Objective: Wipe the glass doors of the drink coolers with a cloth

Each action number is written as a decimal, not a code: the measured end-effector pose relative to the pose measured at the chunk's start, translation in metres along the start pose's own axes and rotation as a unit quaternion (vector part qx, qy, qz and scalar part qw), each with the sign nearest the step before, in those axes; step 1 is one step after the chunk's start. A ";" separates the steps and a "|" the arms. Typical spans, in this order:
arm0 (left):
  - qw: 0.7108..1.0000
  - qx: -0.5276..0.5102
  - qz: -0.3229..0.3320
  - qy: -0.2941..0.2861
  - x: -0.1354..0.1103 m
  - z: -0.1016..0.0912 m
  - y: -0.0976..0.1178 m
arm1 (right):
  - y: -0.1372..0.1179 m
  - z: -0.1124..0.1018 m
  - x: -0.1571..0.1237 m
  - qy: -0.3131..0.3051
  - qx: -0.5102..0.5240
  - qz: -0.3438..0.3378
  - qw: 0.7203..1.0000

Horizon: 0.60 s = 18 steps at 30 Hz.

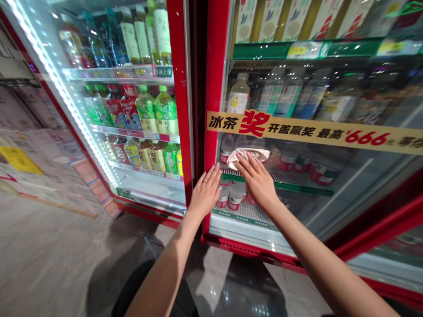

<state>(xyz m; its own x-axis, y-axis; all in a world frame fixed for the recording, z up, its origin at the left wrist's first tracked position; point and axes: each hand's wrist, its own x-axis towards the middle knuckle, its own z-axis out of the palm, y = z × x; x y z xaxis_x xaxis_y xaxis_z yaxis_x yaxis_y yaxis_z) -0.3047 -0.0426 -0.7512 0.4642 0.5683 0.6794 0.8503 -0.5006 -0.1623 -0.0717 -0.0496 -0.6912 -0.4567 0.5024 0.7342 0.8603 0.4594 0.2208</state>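
Observation:
My right hand (258,179) presses a crumpled white cloth (247,156) flat against the glass door (330,185) of a red drinks fridge, fingers stretched out over the cloth's lower edge. My left hand (206,190) lies open with fingers together on the door's red left frame (213,88), a ring on one finger. A yellow banner sticker (313,131) with red and black print runs across the glass just above the cloth.
Behind the glass stand bottles (238,93) and cans on green-edged shelves. A second lit fridge (142,110) on the left holds several rows of tea bottles. Grey tiled floor (49,255) spreads lower left; stacked cartons (29,145) line the left wall.

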 end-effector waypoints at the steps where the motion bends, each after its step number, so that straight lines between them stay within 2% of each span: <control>1: 1.000 -0.001 -0.003 0.000 0.000 -0.002 -0.001 | 0.000 0.000 0.002 0.009 -0.002 0.011 1.000; 3: 1.000 0.000 -0.004 -0.001 0.001 -0.004 -0.002 | -0.004 -0.002 0.015 0.022 -0.003 0.029 0.999; 8: 1.000 0.004 -0.004 -0.006 0.001 0.002 -0.001 | -0.017 -0.007 0.050 0.004 0.010 0.011 1.000; 14: 1.000 -0.010 -0.009 0.000 0.003 0.004 0.000 | -0.014 -0.004 0.041 -0.007 0.020 -0.002 1.000; 18: 1.000 -0.012 -0.009 0.005 0.004 0.004 -0.002 | -0.018 -0.004 0.054 0.003 0.025 0.005 1.000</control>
<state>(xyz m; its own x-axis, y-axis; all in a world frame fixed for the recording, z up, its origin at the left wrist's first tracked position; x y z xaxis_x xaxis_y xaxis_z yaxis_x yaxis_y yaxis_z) -0.3039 -0.0367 -0.7513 0.4473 0.5708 0.6885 0.8518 -0.5067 -0.1333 -0.1111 -0.0340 -0.6532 -0.4471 0.5026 0.7400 0.8519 0.4915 0.1809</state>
